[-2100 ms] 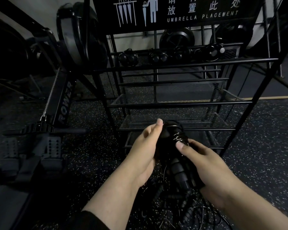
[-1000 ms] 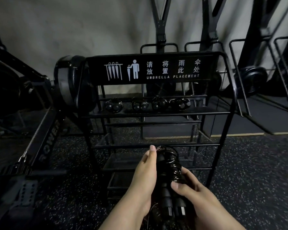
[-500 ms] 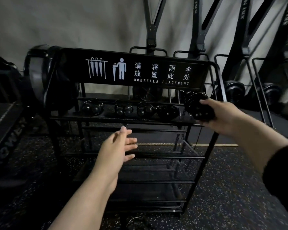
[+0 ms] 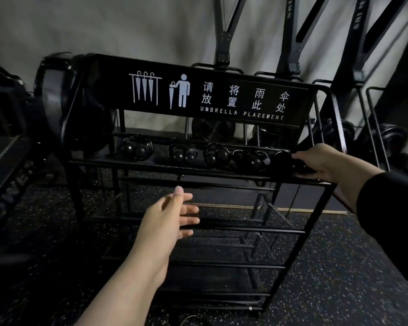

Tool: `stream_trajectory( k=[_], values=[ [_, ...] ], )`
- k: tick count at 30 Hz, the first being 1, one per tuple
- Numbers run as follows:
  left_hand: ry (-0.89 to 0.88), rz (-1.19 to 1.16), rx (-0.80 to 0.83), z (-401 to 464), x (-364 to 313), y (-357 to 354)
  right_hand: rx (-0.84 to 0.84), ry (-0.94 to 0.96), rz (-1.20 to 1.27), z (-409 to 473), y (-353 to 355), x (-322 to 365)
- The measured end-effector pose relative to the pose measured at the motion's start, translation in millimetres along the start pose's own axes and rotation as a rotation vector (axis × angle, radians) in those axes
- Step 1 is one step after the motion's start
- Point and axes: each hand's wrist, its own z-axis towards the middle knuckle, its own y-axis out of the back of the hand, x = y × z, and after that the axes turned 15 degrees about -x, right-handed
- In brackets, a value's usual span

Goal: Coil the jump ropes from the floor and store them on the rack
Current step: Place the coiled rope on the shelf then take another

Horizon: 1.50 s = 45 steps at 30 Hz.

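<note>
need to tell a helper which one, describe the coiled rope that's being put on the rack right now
Find the black rack with the white UMBRELLA PLACEMENT sign. Coiled jump ropes sit in a row on its top shelf. It is the rightmost coil, the only one the right hand is holding.

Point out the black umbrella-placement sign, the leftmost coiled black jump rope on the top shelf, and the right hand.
Black umbrella-placement sign (image 4: 205,96), head view: panel face.
Leftmost coiled black jump rope (image 4: 136,150), head view: handle ends.
Right hand (image 4: 320,161), head view: back of hand.
</note>
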Motion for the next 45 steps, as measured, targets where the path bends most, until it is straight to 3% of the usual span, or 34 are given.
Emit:
stream_trajectory(
  k=[5,10,13,17,19,22,26,29,34,41,45],
  values=[
    [0.014,0.020,0.005,-5.6,1.1,-4.0,-0.200,0.358,-0.453,1.6,-2.6,0.9],
    [0.023,0.060,0.005,-11.3,1.5,-5.7,-0.294,0.611,-0.465,-8.7,1.3,5.4],
    [0.018,0.075,0.011,-14.4,1.4,-3.8,-0.238,0.650,-0.524,-19.7,1.9,7.1],
    [0.024,0.098,0.043,-17.8,1.8,0.1,-0.429,0.791,-0.261,-44.0,8.1,7.5],
    [0.014,0.127,0.048,-15.0,6.5,1.0,-0.442,0.825,-0.097,-74.0,3.7,3.6],
    [0.011,0.206,0.056,-12.6,18.3,4.3,-0.286,0.811,0.004,-143.4,-23.7,-23.9],
    [-0.023,0.376,0.102,-20.0,41.9,13.1,0.079,0.744,-0.013,-237.8,-79.4,-100.5],
    [-0.055,0.545,0.212,-27.2,69.7,25.6,0.220,0.570,-0.040,-270.2,-111.5,-159.9],
    [0.157,0.789,0.455,-25.3,131.2,75.7,0.372,0.443,-0.324,-281.9,-137.6,-246.8],
    [0.101,1.021,0.362,-8.9,196.9,135.2,0.769,0.469,-0.736,-298.7,-168.7,-349.8],
    [0.224,1.018,0.302,2.5,229.8,152.6,1.014,0.661,-0.935,-320.9,-200.4,-389.1]
  ],
)
